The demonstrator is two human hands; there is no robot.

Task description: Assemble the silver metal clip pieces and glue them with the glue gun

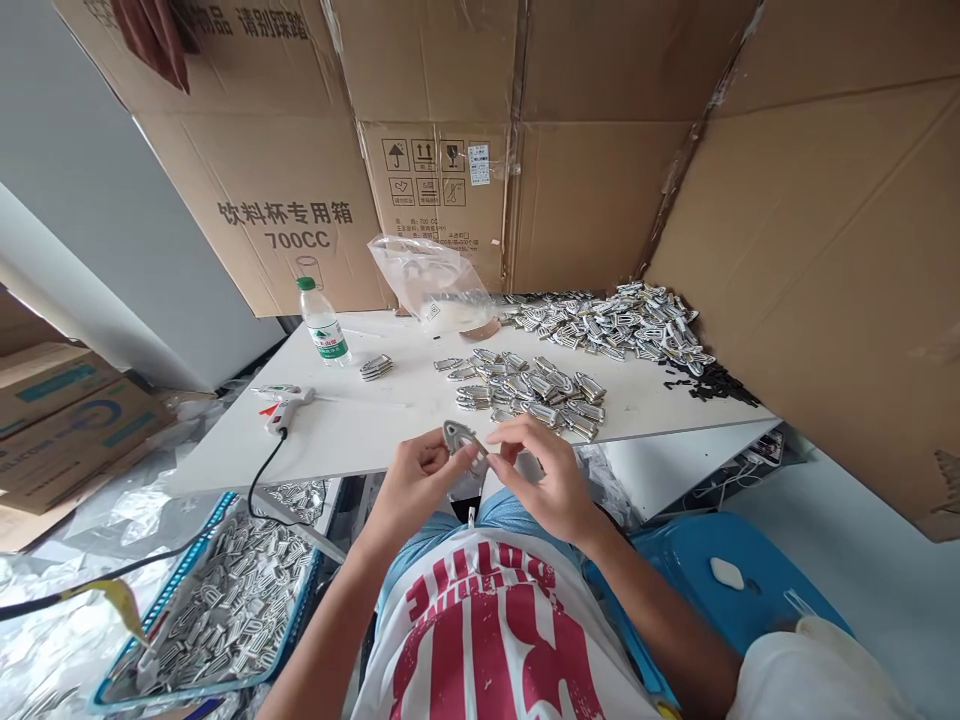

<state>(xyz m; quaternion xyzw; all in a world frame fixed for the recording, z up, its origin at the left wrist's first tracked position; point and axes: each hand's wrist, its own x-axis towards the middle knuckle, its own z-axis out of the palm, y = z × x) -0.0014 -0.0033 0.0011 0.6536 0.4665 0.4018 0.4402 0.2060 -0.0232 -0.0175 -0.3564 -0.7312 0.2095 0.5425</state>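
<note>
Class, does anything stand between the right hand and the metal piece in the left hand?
Nothing visible does. The right hand is close beside the metal piece in the left hand; whether they touch is unclear.

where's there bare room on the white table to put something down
Bare table: the front-left patch between the glue gun and left hand, and the strip between the near pile and black bits. Crowded: the middle, under the near pile, and back right, under the big heap.
</note>
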